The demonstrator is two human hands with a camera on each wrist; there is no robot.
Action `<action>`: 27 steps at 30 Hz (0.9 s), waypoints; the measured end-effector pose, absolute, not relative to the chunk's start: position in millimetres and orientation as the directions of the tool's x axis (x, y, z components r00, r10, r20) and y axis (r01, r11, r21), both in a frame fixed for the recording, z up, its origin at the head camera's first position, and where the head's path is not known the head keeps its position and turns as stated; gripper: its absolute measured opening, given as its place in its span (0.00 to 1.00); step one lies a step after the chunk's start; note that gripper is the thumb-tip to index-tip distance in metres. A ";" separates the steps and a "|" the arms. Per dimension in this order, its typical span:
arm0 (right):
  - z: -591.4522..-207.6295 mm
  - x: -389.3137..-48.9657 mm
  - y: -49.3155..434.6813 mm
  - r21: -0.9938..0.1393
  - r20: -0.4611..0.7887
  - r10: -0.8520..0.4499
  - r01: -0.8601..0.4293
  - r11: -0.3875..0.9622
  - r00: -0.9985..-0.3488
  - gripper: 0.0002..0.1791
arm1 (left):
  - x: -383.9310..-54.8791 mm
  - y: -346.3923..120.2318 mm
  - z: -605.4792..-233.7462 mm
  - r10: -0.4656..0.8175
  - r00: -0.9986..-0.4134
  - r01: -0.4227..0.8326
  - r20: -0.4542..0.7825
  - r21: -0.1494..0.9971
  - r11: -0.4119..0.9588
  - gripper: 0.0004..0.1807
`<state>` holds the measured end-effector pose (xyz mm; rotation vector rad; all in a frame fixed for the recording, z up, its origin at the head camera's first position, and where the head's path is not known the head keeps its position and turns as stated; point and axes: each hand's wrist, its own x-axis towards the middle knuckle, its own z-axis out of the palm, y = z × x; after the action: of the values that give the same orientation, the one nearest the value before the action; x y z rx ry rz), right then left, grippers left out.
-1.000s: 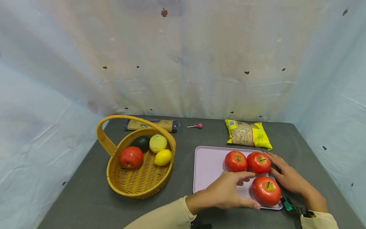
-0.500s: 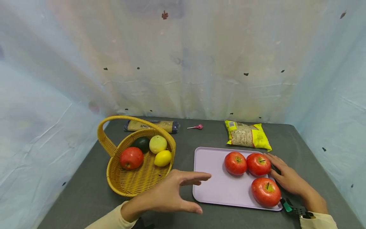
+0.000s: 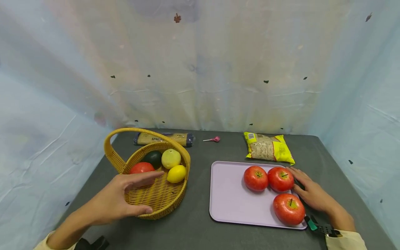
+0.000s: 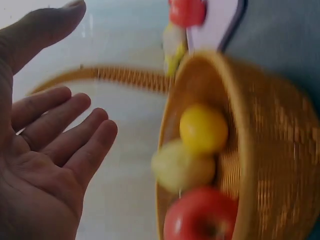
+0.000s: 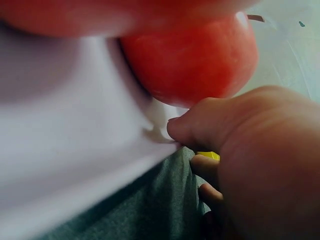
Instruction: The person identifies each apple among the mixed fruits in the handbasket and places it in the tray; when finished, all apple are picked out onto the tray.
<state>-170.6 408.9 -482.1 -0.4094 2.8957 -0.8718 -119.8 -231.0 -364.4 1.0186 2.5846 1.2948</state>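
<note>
My left hand [image 3: 114,199] hovers at the front left of a yellow wicker basket [image 3: 183,191], thumb and fingers spread with nothing between them. Inside the basket lie a red apple [image 3: 142,167], partly behind that hand, a lemon [image 3: 176,174], a pale green round fruit [image 3: 171,158] and a dark green fruit [image 3: 152,158]. My right hand [image 3: 315,194] holds the right edge of a lilac tray [image 3: 226,205]; the right wrist view shows its thumb [image 5: 192,125] at the rim and fingers outside. Three red apples [image 3: 256,178] sit on the tray, one close beside the right fingertips.
Behind the tray lies a yellow bag of oats-like grain [image 3: 268,147]. A pink lollipop [image 3: 215,139] is at the back middle, and a spaghetti packet [image 3: 181,139] lies behind the basket. Pale curtains [image 3: 218,86] surround the grey table [image 3: 200,239].
My left hand has moved left from over the tray, near the front apple, to the basket, staying spread. The right hand stays at the tray's edge, and the apples have not moved.
</note>
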 end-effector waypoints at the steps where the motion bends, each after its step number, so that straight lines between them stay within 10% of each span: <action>1: -482.2 -170.4 408.4 -0.556 -0.009 -0.280 -0.228 0.799 -0.960 0.38 | -121.1 -237.7 -363.0 0.581 -0.782 0.535 0.224 0.720 0.442 0.44; 27: -480.5 -170.4 405.4 -0.552 -0.044 -0.242 -0.178 0.814 -0.969 0.39 | -167.2 -273.3 -408.2 0.560 -0.812 0.582 0.163 0.289 0.760 0.41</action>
<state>-170.4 405.4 -480.5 -0.3351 2.8844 -0.8612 -167.2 -273.3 -408.2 0.9771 3.0098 0.5302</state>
